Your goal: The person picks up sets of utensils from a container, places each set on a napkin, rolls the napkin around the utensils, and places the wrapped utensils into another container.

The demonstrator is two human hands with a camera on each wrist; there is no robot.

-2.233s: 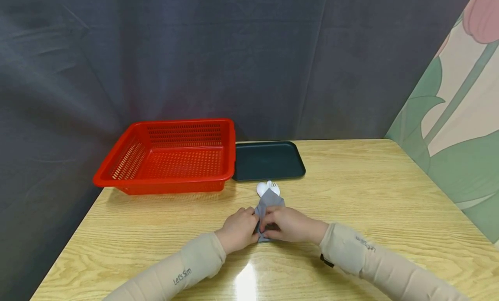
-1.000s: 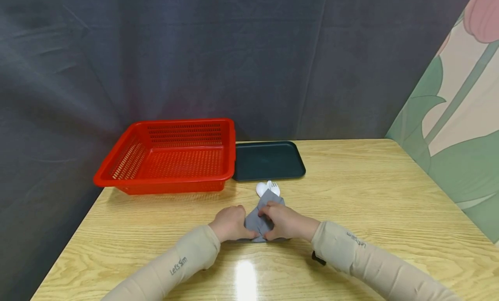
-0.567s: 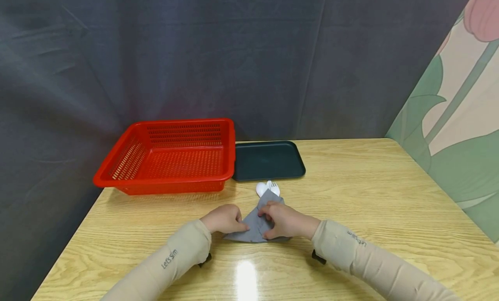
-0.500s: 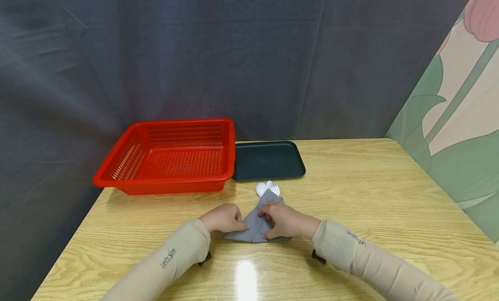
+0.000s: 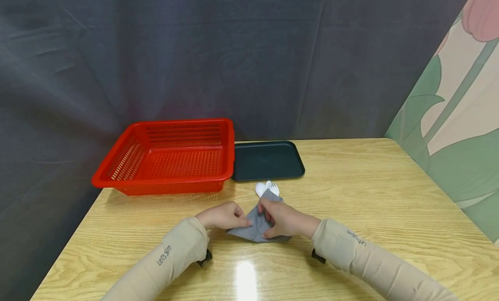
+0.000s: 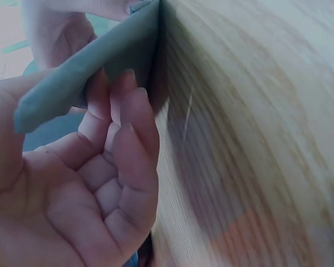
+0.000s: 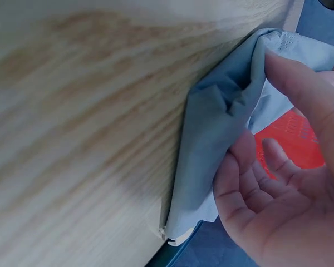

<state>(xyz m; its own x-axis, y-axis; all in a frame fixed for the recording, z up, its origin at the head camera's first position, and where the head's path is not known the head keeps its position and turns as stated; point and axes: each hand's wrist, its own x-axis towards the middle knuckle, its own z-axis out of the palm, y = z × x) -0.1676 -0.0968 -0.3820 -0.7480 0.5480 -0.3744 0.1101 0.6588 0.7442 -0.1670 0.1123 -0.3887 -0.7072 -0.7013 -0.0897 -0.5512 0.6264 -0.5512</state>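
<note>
A grey napkin point(image 5: 255, 225) lies folded on the table, its upper point over the handles of a white plastic spoon point(image 5: 260, 189) and a white plastic fork point(image 5: 273, 188). My left hand point(image 5: 224, 215) pinches the napkin's left corner, which is raised off the table; in the left wrist view the fingers point(image 6: 136, 130) are under this flap. On the napkin's right half, my right hand point(image 5: 286, 219) holds the cloth, thumb near the front edge and fingers higher up. The right wrist view shows the thumb point(image 7: 300, 83) against a bunched fold. Only the cutlery heads show.
At the back left stands a red perforated basket point(image 5: 228, 173). Beside it, a dark green tray point(image 5: 269, 161) lies just beyond the cutlery. A grey curtain point(image 5: 234, 63) hangs behind the wooden table point(image 5: 370, 192).
My left hand has moved left from the napkin's middle, and the left flap has spread out. Just now its corner has lifted slightly. The right hand has shifted a little left.
</note>
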